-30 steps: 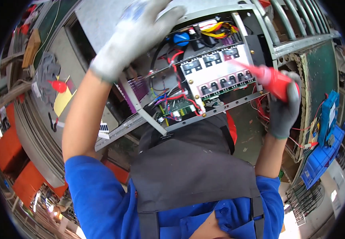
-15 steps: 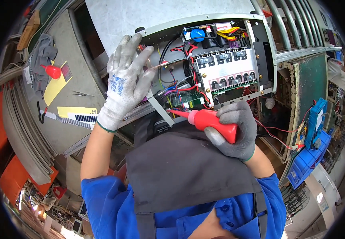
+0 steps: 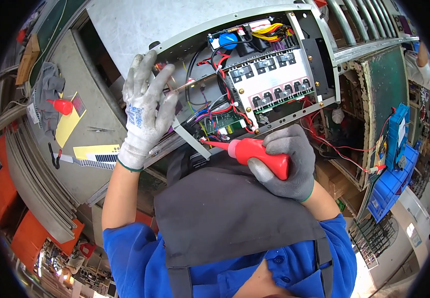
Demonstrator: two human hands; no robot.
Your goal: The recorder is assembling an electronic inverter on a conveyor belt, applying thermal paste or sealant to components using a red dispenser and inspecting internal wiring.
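Observation:
An opened metal equipment chassis point(image 3: 190, 135) sits in front of me, with wires, boards and black clamped components inside. My left hand point(image 3: 145, 99), in a pale grey-coated glove, lies against its left end with the fingers stretched out. In a darker-looking grey glove, my right hand point(image 3: 294, 164) is wrapped round a red squeeze bottle point(image 3: 257, 153) with a long tapered nozzle. The bottle is tilted nearly level, and its tip points left at the chassis's near left corner. Whether the tip touches the metal I cannot tell.
On the grey bench at left lie another red bottle point(image 3: 62, 106), yellow paper point(image 3: 71, 119), tweezers point(image 3: 100, 129), and a grey cloth point(image 3: 51, 84). Metal rollers point(image 3: 341, 25) run at upper right. A blue bin point(image 3: 394, 184) and loose red wires point(image 3: 341, 161) are on the right.
The chassis and bench appear shifted somewhat left and up in the view. The bottle's nozzle has come closer to the chassis's near left corner. Both hands keep their positions on what they touch.

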